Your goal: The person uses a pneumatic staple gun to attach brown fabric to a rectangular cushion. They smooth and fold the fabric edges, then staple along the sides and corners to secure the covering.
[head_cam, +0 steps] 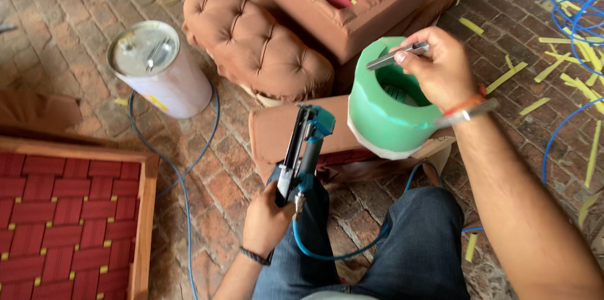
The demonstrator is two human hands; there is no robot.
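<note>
While the left hand (pixel 267 218) is grasping the blue staple gun (pixel 305 155), the right hand (pixel 440 70) pinches a staple strip (pixel 397 56) above the green tub (pixel 384 108), whose inside is mostly hidden.

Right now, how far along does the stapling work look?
Done: the tufted brown cushion is finished, and the red webbing is woven on the wooden frame. In hand: the left hand grips the teal staple gun; the right hand lifts a staple strip from the green container. Left: the strip is not loaded yet.
</note>
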